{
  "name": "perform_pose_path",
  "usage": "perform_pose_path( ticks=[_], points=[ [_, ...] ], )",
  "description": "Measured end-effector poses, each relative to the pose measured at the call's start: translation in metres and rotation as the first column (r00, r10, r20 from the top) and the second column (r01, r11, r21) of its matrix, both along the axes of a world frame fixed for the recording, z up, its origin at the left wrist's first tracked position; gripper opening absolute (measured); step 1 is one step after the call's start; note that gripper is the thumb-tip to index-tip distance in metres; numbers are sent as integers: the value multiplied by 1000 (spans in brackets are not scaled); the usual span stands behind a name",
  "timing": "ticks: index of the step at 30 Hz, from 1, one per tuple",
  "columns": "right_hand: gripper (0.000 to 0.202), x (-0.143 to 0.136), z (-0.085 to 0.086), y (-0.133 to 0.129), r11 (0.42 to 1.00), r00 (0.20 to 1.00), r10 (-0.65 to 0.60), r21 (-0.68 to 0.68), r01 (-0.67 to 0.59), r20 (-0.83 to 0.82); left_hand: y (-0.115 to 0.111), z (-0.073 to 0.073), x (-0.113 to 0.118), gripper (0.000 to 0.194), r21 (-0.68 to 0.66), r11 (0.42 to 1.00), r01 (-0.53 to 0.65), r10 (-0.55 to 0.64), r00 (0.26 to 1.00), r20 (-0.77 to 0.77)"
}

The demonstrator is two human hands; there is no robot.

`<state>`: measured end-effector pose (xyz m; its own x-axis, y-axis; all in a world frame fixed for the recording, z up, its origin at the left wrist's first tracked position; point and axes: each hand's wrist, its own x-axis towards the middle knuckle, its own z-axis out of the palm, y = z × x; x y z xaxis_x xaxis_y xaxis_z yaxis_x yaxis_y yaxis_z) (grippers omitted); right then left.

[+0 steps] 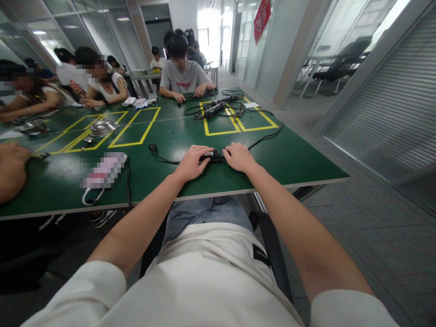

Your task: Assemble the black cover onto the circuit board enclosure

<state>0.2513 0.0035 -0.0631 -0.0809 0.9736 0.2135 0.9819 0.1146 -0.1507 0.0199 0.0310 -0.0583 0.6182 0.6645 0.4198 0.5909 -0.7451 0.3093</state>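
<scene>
A black power adapter [213, 156] lies on the green table in front of me. My left hand [195, 162] is closed around its left end, with thumb and fingers on either side. My right hand [239, 157] is closed at the adapter's right end, over the cord there; the exact grip is partly hidden beneath the fingers. From the left side a black cord runs to a round plug [153, 148] lying on the table. Beyond my right hand, a black cable [267, 136] extends toward the table's right edge.
Black tools with tangled cables [218, 107] lie across yellow tape outlines at the back. A pink phone-like item [106, 170] with a strap and a metal bowl-like piece [103, 128] are to the left. A person [186, 75] sits opposite; another person's arm [12, 170] rests at far left.
</scene>
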Motion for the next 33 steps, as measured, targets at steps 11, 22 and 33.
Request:
perform_pose_path(
  ticks=[11,22,33],
  points=[
    [50,1,-4,4,1000,1000,3,-5,-2,12,-2,-1,6,39,-28,997,66,-67,997,-39],
    [52,1,-2,3,1000,1000,-5,-29,5,12,3,3,7,40,-105,984,-142,144,990,8],
    [56,-1,2,0,1000,1000,2,-15,-2,-14,-7,10,10,27,-19,844,-537,536,844,-19]
  ],
)
